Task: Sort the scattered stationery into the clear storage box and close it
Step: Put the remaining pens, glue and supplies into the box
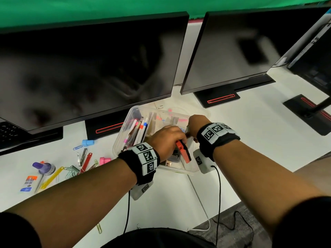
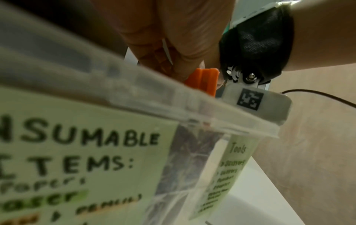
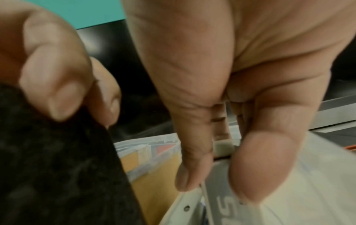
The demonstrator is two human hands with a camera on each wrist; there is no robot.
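storage box: clear plastic, slightly frosted, thick moulded rim; pale green matt paper labels behind its wall, black lettering. Orange tool: smooth plastic, semi-gloss, with a black part, in the left hand's grip. Right hand pinches a grey metal-looking strip, small round hole near its edge. Wristbands: black knit cloth, fuzzy, with matt white printed tags. Bench: white, smooth, low sheen. Monitors: glossy black screens, matt bezels. Paper clips: coloured coated wire. Floor: grey rough carpet.
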